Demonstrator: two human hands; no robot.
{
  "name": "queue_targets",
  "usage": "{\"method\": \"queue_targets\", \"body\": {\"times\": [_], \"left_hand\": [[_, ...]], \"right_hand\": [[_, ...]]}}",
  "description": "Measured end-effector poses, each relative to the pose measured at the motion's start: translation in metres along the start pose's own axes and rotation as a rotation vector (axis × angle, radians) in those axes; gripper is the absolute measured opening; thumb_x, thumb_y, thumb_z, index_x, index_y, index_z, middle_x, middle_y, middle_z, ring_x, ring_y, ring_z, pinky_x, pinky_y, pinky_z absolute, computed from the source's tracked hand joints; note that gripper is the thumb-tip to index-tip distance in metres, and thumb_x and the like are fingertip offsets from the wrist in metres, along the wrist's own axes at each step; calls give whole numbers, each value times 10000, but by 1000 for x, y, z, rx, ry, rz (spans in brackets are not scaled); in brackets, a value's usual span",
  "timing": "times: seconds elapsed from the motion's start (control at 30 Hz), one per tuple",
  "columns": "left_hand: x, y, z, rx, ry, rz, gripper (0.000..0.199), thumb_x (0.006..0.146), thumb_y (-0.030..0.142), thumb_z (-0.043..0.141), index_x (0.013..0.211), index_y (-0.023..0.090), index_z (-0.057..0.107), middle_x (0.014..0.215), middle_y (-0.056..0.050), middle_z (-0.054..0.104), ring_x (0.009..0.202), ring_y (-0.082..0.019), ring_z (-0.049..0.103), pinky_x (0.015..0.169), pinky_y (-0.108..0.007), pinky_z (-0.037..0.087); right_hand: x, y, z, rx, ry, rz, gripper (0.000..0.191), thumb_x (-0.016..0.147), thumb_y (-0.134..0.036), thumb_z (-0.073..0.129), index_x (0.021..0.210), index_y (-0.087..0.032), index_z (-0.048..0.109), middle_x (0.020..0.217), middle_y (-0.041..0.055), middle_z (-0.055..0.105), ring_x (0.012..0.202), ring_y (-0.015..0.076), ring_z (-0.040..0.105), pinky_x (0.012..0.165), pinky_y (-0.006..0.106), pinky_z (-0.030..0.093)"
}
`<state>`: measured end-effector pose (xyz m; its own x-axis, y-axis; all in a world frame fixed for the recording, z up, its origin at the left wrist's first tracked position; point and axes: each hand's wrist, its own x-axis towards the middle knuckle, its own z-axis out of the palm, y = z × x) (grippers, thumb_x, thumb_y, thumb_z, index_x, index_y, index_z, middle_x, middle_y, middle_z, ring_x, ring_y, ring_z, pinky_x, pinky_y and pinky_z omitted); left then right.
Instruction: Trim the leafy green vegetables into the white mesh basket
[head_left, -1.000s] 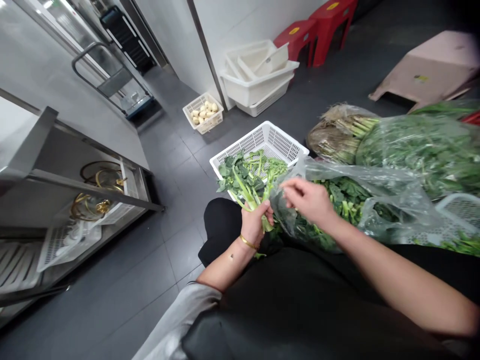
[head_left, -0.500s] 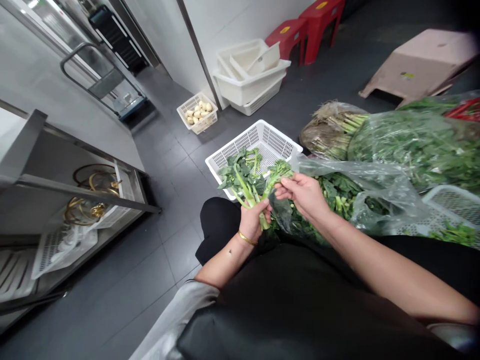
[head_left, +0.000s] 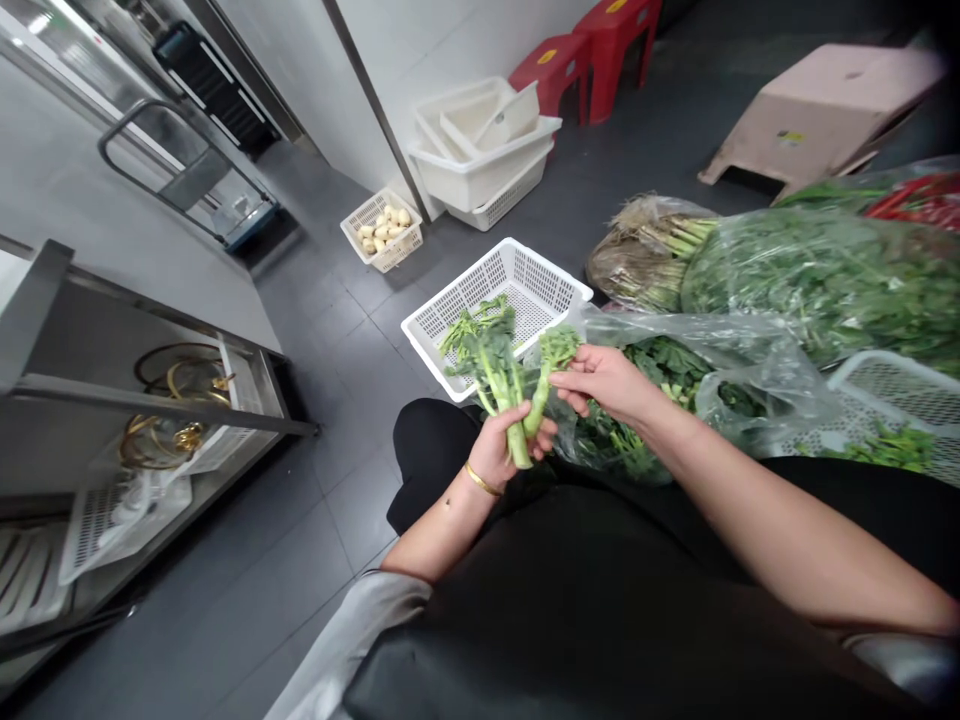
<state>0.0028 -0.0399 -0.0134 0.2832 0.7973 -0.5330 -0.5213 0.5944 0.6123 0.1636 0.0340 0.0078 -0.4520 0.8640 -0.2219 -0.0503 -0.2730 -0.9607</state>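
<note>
My left hand (head_left: pixel 510 440) is closed around the thick, pale lower end of a leafy green vegetable stalk (head_left: pixel 496 375), which points up and away. Thumb and fingers of my right hand (head_left: pixel 604 380) pinch the budded top of a green shoot (head_left: pixel 546 375). The shoot's lower end sits by my left fingers; whether it still joins the stalk I cannot tell. Just beyond the hands is a white perforated basket (head_left: pixel 459 300) with some green pieces in it. Below and beside my right hand, an opened clear plastic bag (head_left: pixel 750 335) contains dark leafy greens (head_left: pixel 660 370).
To the right lie bagged greens (head_left: pixel 825 265), a wrapped bundle of rooted stalks (head_left: pixel 645 255) and a pale basket (head_left: pixel 885 370). Beyond are a small basket of pale vegetables (head_left: pixel 382 235), stacked white tubs (head_left: pixel 480 180), red stools (head_left: pixel 555 75) and a pink stool (head_left: pixel 810 110). A metal shelf (head_left: pixel 172 400) stands left.
My left hand has turned the stalk and its thick cut end now shows more. The shoot in my right hand stands more upright. The view has shifted slightly.
</note>
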Motion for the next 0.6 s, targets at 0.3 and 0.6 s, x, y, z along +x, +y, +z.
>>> {"method": "queue_targets", "body": {"times": [0.3, 0.6], "left_hand": [[6, -5, 2, -88, 189, 57, 251, 671, 325, 662, 728, 122, 524, 497, -2, 553, 349, -71, 467, 337, -176, 323], [3, -11, 4, 33, 214, 201, 289, 653, 339, 690, 770, 151, 505, 510, 8, 570, 331, -85, 465, 328, -188, 299]], "right_hand": [[-29, 16, 27, -1157, 115, -563, 257, 879, -248, 397, 702, -183, 571, 690, 64, 615, 567, 146, 551, 500, 258, 336], [-5, 6, 5, -534, 235, -128, 257, 823, -437, 540, 832, -181, 559, 518, -14, 573, 364, 117, 466, 401, 248, 353]]}}
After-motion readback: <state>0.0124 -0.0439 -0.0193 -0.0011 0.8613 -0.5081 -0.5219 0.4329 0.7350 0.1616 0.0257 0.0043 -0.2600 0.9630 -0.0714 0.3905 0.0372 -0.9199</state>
